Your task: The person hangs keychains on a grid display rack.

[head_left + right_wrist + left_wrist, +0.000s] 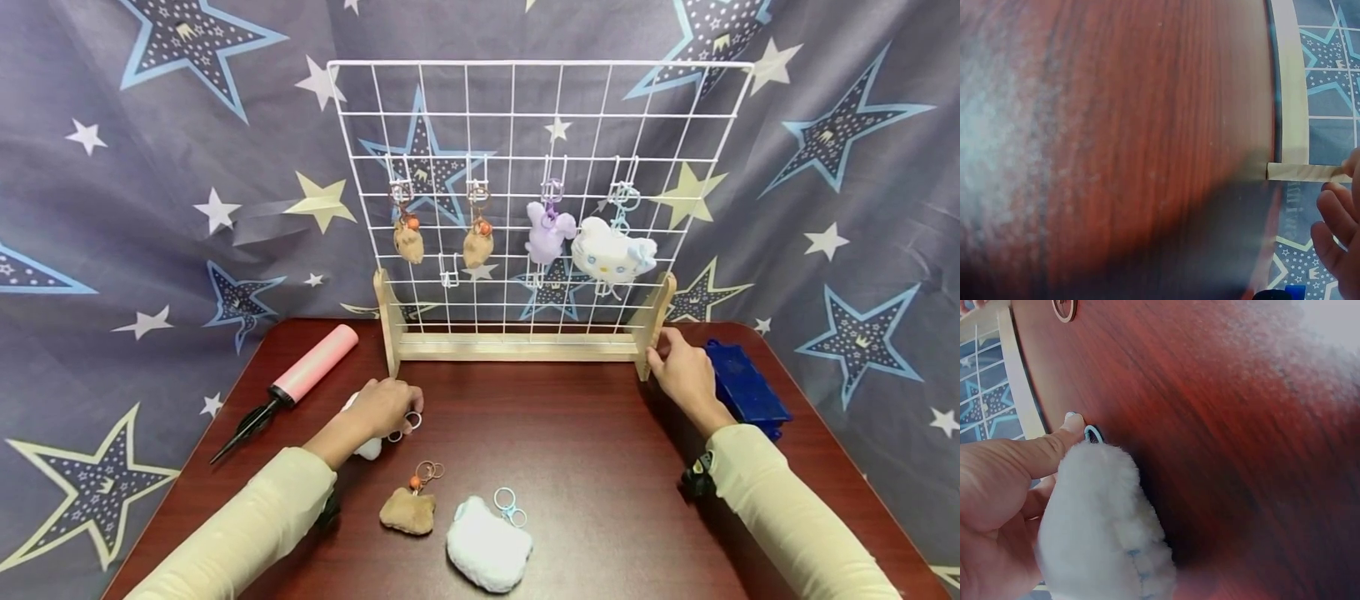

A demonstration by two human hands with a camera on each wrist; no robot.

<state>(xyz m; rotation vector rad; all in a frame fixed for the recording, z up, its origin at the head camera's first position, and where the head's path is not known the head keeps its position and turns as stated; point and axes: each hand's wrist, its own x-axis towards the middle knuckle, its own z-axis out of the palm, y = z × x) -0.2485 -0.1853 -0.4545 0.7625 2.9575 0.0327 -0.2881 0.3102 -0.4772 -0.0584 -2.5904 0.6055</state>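
My left hand (381, 407) is over the left of the table and pinches the metal key ring (412, 422) of a white plush keychain (1100, 525). Its plush body hangs beside the palm in the left wrist view and is partly hidden under the hand in the head view. At the rack's right end, my right hand (684, 371) grips the wooden foot (658, 325) between thumb and fingers. White wire grid (513, 117) rises from this stand. On its hooks hang two brown plush keychains (478, 247), a purple one (550, 235) and a white cat-face one (611, 252).
A brown plush keychain (408, 511) and a white one (487, 546) lie at the table's front. The pink hand pump (315, 364) lies far left, and blue plastic trays (746, 383) sit right of my right hand. Starry cloth (187, 167) hangs behind.
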